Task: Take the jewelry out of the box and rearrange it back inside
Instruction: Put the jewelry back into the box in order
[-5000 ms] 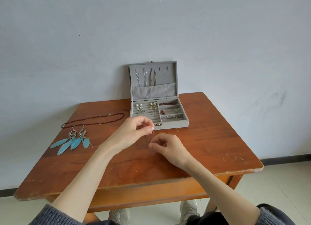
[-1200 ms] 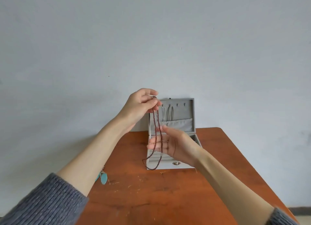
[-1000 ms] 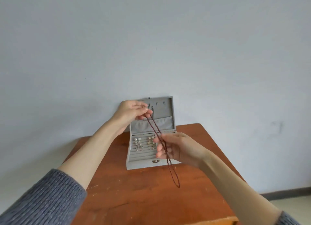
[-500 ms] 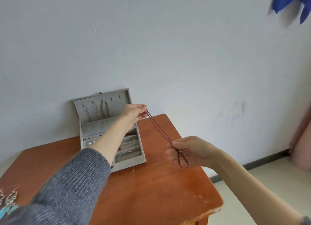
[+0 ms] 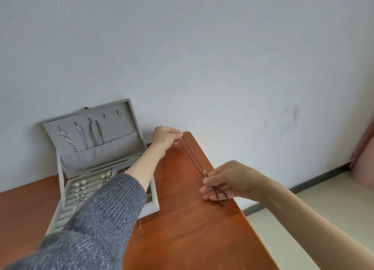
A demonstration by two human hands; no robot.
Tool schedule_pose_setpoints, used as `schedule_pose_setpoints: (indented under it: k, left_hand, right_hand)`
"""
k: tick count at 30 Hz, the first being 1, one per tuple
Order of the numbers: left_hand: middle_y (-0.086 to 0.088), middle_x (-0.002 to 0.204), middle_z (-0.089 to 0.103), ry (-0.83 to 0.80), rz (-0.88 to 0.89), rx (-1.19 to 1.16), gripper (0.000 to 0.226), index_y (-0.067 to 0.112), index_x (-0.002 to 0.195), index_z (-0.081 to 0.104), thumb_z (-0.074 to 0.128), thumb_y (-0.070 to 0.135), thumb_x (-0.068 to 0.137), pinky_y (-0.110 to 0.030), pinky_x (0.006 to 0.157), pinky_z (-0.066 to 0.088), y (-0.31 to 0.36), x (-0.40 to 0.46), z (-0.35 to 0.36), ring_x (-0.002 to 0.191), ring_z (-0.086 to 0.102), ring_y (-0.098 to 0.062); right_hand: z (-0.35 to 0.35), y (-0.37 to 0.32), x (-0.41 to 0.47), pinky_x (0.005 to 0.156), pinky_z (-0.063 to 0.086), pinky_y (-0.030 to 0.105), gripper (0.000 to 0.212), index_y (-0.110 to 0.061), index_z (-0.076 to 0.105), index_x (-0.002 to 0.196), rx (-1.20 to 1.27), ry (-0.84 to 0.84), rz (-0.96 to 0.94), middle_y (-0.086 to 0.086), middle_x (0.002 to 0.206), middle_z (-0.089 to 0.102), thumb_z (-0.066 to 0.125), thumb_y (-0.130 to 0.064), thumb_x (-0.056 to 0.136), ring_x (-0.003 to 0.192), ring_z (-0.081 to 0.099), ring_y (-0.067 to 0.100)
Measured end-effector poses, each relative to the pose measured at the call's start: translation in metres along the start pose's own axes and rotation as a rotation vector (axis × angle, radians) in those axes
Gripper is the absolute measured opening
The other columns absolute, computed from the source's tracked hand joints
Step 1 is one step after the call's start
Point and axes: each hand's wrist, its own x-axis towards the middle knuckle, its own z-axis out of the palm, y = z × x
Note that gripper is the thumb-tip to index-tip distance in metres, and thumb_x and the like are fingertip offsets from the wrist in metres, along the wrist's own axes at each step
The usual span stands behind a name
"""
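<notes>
Glossy wood table (image 5: 192, 229); matt grey velvety box (image 5: 129, 142); knit wool sleeve (image 5: 97, 225).

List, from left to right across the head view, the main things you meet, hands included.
Open grey jewelry box → left hand → dark beaded necklace stretched between the hands → right hand → pink cloth at the right edge.

no text, label or number can be read anywhere here.
</notes>
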Motion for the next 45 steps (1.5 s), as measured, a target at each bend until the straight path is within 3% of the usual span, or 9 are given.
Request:
schedule_pose_setpoints:
  k: [4, 7, 11, 20, 28, 32, 38, 41, 45]
  left_hand:
    - [-0.003, 0.077, 0.066, 0.034, 0.048, 0.100, 0.010, 0.004, 0.089, 0.071, 0.068, 0.008, 0.081, -0.017, 0.057, 0.044, -0.003, 0.011, 0.011, 0.061, 0.056, -0.007]
    - [-0.007, 0.087, 0.070, 0.070, 0.103, 0.169, 0.010, 0.005, 0.089, 0.072, 0.067, 0.010, 0.081, -0.022, 0.069, 0.047, -0.008, 0.018, 0.015, 0.062, 0.056, -0.006]
    - [-0.008, 0.099, 0.070, 0.084, 0.160, 0.238, 0.014, 0.005, 0.093, 0.072, 0.068, 0.013, 0.082, -0.028, 0.085, 0.049, -0.010, 0.022, 0.021, 0.092, 0.063, -0.019]
    - [-0.011, 0.105, 0.069, 0.123, 0.127, 0.283, 0.021, 0.003, 0.096, 0.071, 0.070, 0.017, 0.081, -0.027, 0.083, 0.047, -0.013, 0.024, 0.025, 0.102, 0.062, -0.023]
    - [-0.012, 0.129, 0.057, -0.074, 0.103, 0.358, 0.035, 0.003, 0.120, 0.059, 0.057, 0.022, 0.091, -0.035, 0.103, 0.041, 0.002, 0.004, 0.007, 0.118, 0.053, -0.027]
    - [-0.011, 0.136, 0.049, -0.199, 0.131, 0.508, 0.045, 0.005, 0.132, 0.048, 0.050, 0.028, 0.094, -0.035, 0.105, 0.037, 0.010, -0.023, -0.008, 0.125, 0.046, -0.026]
    - [-0.006, 0.129, 0.057, -0.213, 0.304, 0.600, 0.036, 0.015, 0.127, 0.053, 0.044, 0.032, 0.096, -0.028, 0.094, 0.040, 0.018, -0.092, -0.049, 0.117, 0.053, -0.019]
    - [-0.002, 0.122, 0.061, -0.159, 0.412, 0.635, 0.032, 0.014, 0.122, 0.057, 0.043, 0.029, 0.097, -0.022, 0.086, 0.041, 0.018, -0.129, -0.077, 0.107, 0.057, -0.014]
    - [0.001, 0.111, 0.065, -0.052, 0.483, 0.645, 0.027, 0.016, 0.115, 0.061, 0.045, 0.026, 0.096, -0.020, 0.080, 0.044, 0.005, -0.170, -0.131, 0.092, 0.056, -0.008]
  right_hand:
    - [0.000, -0.005, 0.004, 0.062, 0.059, 0.022, 0.022, 0.007, 0.067, 0.094, -0.109, 0.041, 0.012, 0.019, 0.088, 0.073, 0.068, -0.011, 0.082, 0.069, 0.070, 0.019]
    - [0.003, -0.007, 0.007, 0.060, 0.059, 0.022, 0.023, 0.007, 0.067, 0.093, -0.156, 0.078, 0.012, 0.020, 0.085, 0.072, 0.070, -0.013, 0.081, 0.066, 0.069, 0.020]
    - [0.009, -0.007, 0.012, 0.058, 0.058, 0.020, 0.025, 0.007, 0.069, 0.091, -0.250, 0.160, 0.002, 0.015, 0.075, 0.071, 0.070, -0.016, 0.081, 0.060, 0.067, 0.019]
    - [0.009, -0.007, 0.009, 0.056, 0.056, 0.018, 0.033, 0.008, 0.068, 0.093, -0.445, 0.209, 0.024, 0.008, 0.070, 0.070, 0.067, -0.024, 0.084, 0.057, 0.065, 0.016]
    - [0.013, -0.003, -0.003, 0.058, 0.051, 0.012, 0.032, -0.004, 0.068, 0.083, -0.640, 0.296, -0.029, -0.001, 0.061, 0.068, 0.059, -0.034, 0.088, 0.054, 0.063, 0.012]
    - [0.020, 0.000, -0.017, 0.059, 0.050, 0.015, 0.037, -0.005, 0.069, 0.083, -0.767, 0.346, -0.062, 0.003, 0.070, 0.070, 0.053, -0.037, 0.090, 0.055, 0.060, 0.012]
    - [0.041, 0.002, -0.042, 0.066, 0.049, 0.027, 0.039, -0.011, 0.065, 0.071, -0.746, 0.450, -0.232, 0.003, 0.074, 0.068, 0.050, -0.041, 0.090, 0.066, 0.059, 0.015]
    - [0.065, -0.002, -0.048, 0.079, 0.054, 0.037, 0.037, -0.011, 0.068, 0.083, -0.585, 0.388, -0.313, 0.007, 0.084, 0.071, 0.048, -0.041, 0.091, 0.080, 0.066, 0.024]
    - [0.110, -0.006, -0.047, 0.079, 0.052, 0.031, 0.035, -0.012, 0.066, 0.097, -0.629, 0.317, -0.414, 0.002, 0.091, 0.069, 0.044, -0.039, 0.095, 0.076, 0.061, 0.014]
